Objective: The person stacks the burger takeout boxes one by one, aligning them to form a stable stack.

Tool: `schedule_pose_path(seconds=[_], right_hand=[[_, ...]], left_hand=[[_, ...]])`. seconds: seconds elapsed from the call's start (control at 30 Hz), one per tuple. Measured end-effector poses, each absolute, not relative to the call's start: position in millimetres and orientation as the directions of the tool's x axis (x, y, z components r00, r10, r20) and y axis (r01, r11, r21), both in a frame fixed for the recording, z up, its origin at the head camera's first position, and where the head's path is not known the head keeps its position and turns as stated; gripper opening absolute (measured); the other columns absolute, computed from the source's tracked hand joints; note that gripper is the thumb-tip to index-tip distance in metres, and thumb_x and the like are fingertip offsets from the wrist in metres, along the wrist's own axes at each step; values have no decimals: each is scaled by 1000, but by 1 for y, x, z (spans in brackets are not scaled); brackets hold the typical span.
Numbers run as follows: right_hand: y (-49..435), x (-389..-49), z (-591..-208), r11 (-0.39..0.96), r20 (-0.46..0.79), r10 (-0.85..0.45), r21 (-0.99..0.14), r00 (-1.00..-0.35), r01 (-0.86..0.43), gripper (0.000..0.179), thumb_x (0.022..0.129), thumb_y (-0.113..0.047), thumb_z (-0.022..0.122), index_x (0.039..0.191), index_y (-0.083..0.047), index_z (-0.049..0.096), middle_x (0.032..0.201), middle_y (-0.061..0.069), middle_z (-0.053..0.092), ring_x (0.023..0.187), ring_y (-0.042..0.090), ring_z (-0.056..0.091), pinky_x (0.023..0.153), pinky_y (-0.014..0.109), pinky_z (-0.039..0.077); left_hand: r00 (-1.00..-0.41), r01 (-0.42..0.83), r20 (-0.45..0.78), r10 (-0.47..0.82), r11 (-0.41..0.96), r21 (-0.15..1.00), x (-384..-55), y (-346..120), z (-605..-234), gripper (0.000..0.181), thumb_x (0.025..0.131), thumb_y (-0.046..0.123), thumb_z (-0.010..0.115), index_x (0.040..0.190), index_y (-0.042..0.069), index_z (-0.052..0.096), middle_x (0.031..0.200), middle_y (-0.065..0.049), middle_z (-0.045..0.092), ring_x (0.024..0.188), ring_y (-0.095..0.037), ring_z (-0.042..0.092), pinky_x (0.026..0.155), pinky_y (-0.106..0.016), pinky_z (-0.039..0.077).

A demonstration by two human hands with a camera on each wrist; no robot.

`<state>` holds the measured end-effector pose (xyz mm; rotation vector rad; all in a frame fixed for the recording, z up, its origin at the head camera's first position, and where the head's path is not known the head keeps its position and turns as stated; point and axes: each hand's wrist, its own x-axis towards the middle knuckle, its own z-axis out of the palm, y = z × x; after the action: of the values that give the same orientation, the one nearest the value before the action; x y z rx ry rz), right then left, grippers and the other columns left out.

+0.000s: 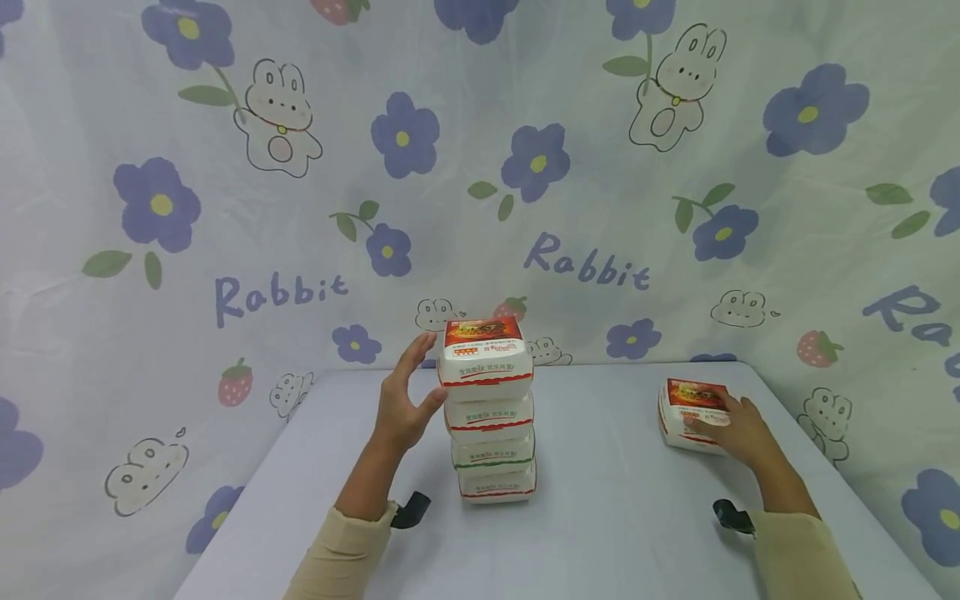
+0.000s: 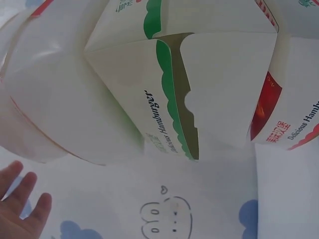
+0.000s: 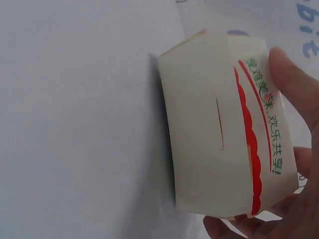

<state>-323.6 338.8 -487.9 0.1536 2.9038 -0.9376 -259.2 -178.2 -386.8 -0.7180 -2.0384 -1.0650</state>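
Note:
Several cardboard hamburger boxes stand in a slightly uneven stack. The top box (image 1: 486, 354) has a red burger picture on its lid, and one lower box (image 1: 493, 452) carries green trim. My left hand (image 1: 405, 408) is beside the top box on its left, thumb tip close to its edge and fingers raised. In the left wrist view its fingers (image 2: 30, 199) are spread and hold nothing. At the right, my right hand (image 1: 738, 429) grips a single red-trimmed hamburger box (image 3: 209, 129), thumb on one side and fingers round the other.
The boxes are on a white table (image 1: 600, 500). A patterned curtain (image 1: 465, 225) with rabbits and flowers hangs behind and along the sides. Dark wrist-camera pieces (image 1: 411, 510) stick out by the sleeves.

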Motion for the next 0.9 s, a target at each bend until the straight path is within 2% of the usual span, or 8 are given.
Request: schedule_pose_path(seconds=[0.17, 0.27, 0.53, 0.77, 0.9], right_hand=[[342, -323, -492, 801, -115, 21, -593, -993, 86, 126, 71, -60, 77, 153, 2, 2, 146, 44, -2, 129, 66, 9, 98, 77, 17], [341, -323, -493, 808, -120, -11, -586, -993, 62, 129, 68, -52, 82, 153, 1, 1, 146, 44, 1, 128, 66, 12, 97, 77, 20], [340, -323, -493, 827, -136, -62, -562, -989, 26, 136, 66, -56, 83, 152, 2, -5, 143, 46, 3, 126, 67, 15, 96, 77, 22], [340, -320, -493, 824, -128, -74, -567, -989, 12, 125, 71, -27, 86, 152, 2, -4, 144, 47, 2, 127, 67, 11, 97, 77, 19], [339, -319, -494, 825, -95, -74, -565, -993, -7, 118, 74, -26, 85, 152, 5, 1, 145, 44, 9, 129, 64, 14, 100, 75, 18]], left_hand=[[-579, 742, 801, 151, 505, 441, -260, -178, -387, 87, 88, 68, 50, 149, 7, 37, 148, -13, 43, 136, -29, 40, 106, -59, 33], [-580, 744, 800, 153, 499, 444, -261, -178, -388, 86, 89, 67, 51, 148, 6, 37, 148, -12, 43, 137, -29, 39, 106, -59, 33], [-588, 741, 795, 145, 491, 458, -259, -177, -388, 83, 89, 64, 53, 148, 7, 38, 149, -11, 42, 137, -29, 38, 107, -59, 31], [-592, 735, 795, 132, 492, 466, -259, -178, -390, 81, 90, 61, 54, 148, 7, 38, 148, -12, 44, 137, -28, 38, 106, -59, 32], [-595, 731, 794, 128, 498, 467, -259, -178, -390, 81, 91, 61, 53, 148, 6, 38, 148, -13, 44, 137, -28, 38, 106, -59, 32]])
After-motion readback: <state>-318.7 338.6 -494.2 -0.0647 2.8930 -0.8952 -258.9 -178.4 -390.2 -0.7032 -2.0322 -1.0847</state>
